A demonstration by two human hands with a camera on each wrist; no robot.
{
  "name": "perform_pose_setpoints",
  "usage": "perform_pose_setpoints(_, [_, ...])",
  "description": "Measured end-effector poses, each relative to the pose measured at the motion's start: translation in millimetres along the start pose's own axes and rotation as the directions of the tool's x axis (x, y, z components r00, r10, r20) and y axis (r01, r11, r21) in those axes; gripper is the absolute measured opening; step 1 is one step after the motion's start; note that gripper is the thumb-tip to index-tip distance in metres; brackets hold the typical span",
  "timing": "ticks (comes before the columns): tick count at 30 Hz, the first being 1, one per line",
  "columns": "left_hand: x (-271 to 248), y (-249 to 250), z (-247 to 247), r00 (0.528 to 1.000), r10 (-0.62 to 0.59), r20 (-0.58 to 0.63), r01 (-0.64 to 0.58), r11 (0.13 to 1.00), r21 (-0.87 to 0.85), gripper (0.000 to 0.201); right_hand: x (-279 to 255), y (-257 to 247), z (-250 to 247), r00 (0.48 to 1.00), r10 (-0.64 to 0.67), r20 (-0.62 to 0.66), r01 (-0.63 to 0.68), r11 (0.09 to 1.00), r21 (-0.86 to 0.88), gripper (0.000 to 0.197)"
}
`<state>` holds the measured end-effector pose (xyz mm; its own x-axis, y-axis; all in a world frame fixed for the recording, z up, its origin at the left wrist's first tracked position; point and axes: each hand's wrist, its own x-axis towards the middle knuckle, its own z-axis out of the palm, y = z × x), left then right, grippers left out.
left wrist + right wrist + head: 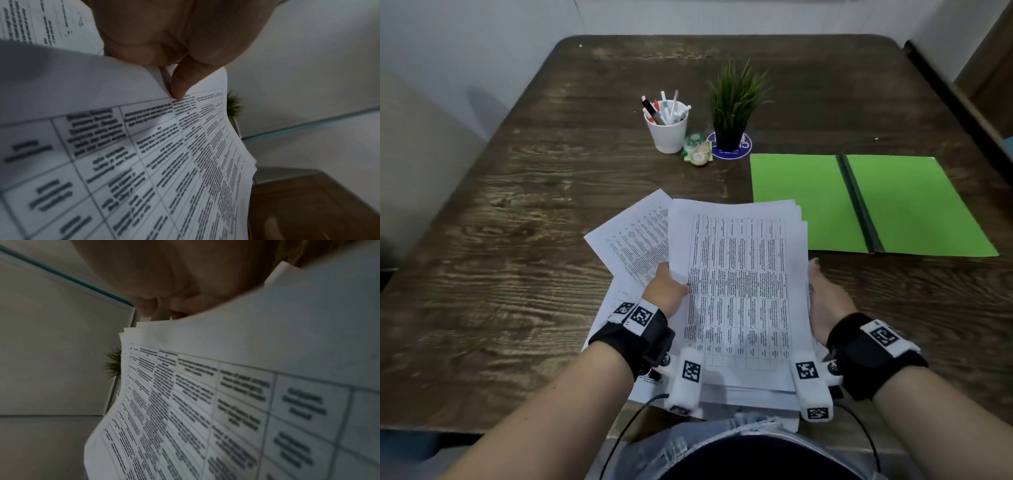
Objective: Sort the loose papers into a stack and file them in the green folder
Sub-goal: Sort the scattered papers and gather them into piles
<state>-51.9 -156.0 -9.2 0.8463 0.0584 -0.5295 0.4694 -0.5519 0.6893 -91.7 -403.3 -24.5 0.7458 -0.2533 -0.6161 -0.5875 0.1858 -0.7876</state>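
Nearest to me, I hold a stack of printed papers (739, 291) between my two hands, tilted up from the surface (500, 240). My left hand (666, 291) grips the left edge; in the left wrist view my thumb (180, 84) presses on the top sheet, a page with a table, and the fingers go behind the sheets. My right hand (825, 301) holds the right edge, with fingers curled behind the stack, so both grips are closed on the papers. The edges of the stack are not yet even: at the far right corner several sheets step out from each other.

Under and to the left of the stack, some loose sheets (635, 236) lie on the surface, one turned at an angle. So I judge that the gathering is mostly done but not finished: these sheets must join the stack, and the stack needs squaring.

Farther away, on the right, the green folder (911, 202) lies open and flat, with a dark spine in the middle. Nothing is filed in it; both green halves are bare. The filing is still left.

At the far side stands a white cup (669, 132) holding pens and markers, a small green tape dispenser (697, 150) just beside it, and a potted plant (734, 102) on a round blue coaster (744, 145).
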Motion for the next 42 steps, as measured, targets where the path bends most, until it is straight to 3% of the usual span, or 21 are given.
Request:
perform_pose_setpoints(2, [1,-4,7,1.000,-0.010,-0.028,0.010,1.000,0.017,0.047,0,6,3,0.998,-0.046,0.050,0.057,0.967,-0.249,0.023])
perform_pose_setpoints(5, [2,-8,14,0.999,-0.001,-0.052,0.002,1.000,0.008,0.044,11,16,1,0.997,-0.075,0.012,0.074,0.917,-0.392,0.035])
perform_pose_setpoints(8, [7,-14,13,0.999,0.019,-0.038,-0.019,1.000,-0.006,0.035,19,13,-3,0.999,-0.020,-0.027,0.009,0.930,-0.367,0.037])
perform_pose_setpoints(10, [17,-21,4,0.996,-0.028,-0.091,0.021,0.997,-0.076,0.032,26,12,-11,0.998,0.002,-0.059,-0.022,0.943,-0.332,0.035])
perform_pose_setpoints(14, [41,-38,-34,0.925,-0.261,-0.277,0.216,0.959,-0.181,0.043,36,5,-36,0.992,0.050,-0.113,-0.073,0.976,-0.206,0.038])
perform_pose_setpoints(17, [54,-47,-62,0.885,-0.372,-0.281,0.315,0.921,-0.229,0.044,46,5,-58,0.990,0.054,-0.131,-0.069,0.991,-0.112,0.045])
perform_pose_setpoints(19, [64,-49,-75,0.873,-0.411,-0.264,0.349,0.902,-0.254,0.047,53,6,-69,0.988,0.052,-0.148,-0.070,0.990,-0.119,0.059])
perform_pose_setpoints(21, [73,-46,-83,0.863,-0.447,-0.237,0.398,0.889,-0.227,0.053,61,10,-77,0.981,0.051,-0.189,-0.079,0.987,-0.140,0.052])
perform_pose_setpoints(22, [77,-46,-87,0.869,-0.443,-0.218,0.412,0.894,-0.174,0.053,71,18,-84,0.974,0.049,-0.220,-0.085,0.984,-0.159,0.056])
perform_pose_setpoints(24, [86,-45,-90,0.899,-0.400,-0.180,0.396,0.916,-0.060,0.048,80,28,-89,0.970,0.060,-0.236,-0.117,0.965,-0.235,0.099])
perform_pose_setpoints(25, [88,-42,-91,0.907,-0.387,-0.165,0.387,0.922,-0.037,0.046,88,34,-94,0.971,0.053,-0.231,-0.115,0.959,-0.261,0.111])
perform_pose_setpoints(26, [89,-39,-91,0.916,-0.378,-0.135,0.379,0.925,-0.021,0.047,95,39,-97,0.969,0.052,-0.243,-0.123,0.951,-0.285,0.102])
perform_pose_setpoints(27, [91,-38,-89,0.920,-0.371,-0.126,0.371,0.928,-0.019,0.047,94,37,-95,0.969,0.062,-0.240,-0.138,0.941,-0.311,0.079])
perform_pose_setpoints(29, [94,-36,-85,0.920,-0.352,-0.172,0.346,0.936,-0.066,0.042,82,25,-85,0.961,0.076,-0.266,-0.162,0.934,-0.319,0.049])
perform_pose_setpoints(32, [97,-37,-77,0.907,-0.291,-0.304,0.258,0.955,-0.146,0.033,72,11,-77,0.957,0.122,-0.263,-0.193,0.945,-0.263,0.046])
perform_pose_setpoints(35, [95,-31,-78,0.887,-0.230,-0.401,0.227,0.972,-0.057,0.033,71,10,-77,0.959,0.174,-0.226,-0.218,0.957,-0.191,0.048])
perform_pose_setpoints(40, [94,-42,-109,0.860,-0.195,-0.471,0.219,0.976,-0.004,0.032,73,15,-81,0.970,0.040,-0.238,-0.122,0.933,-0.340,0.042])
perform_pose_setpoints(42, [90,-49,-123,0.873,-0.198,-0.445,0.242,0.969,0.044,0.032,73,16,-82,0.976,0.007,-0.219,-0.081,0.939,-0.334,0.041])
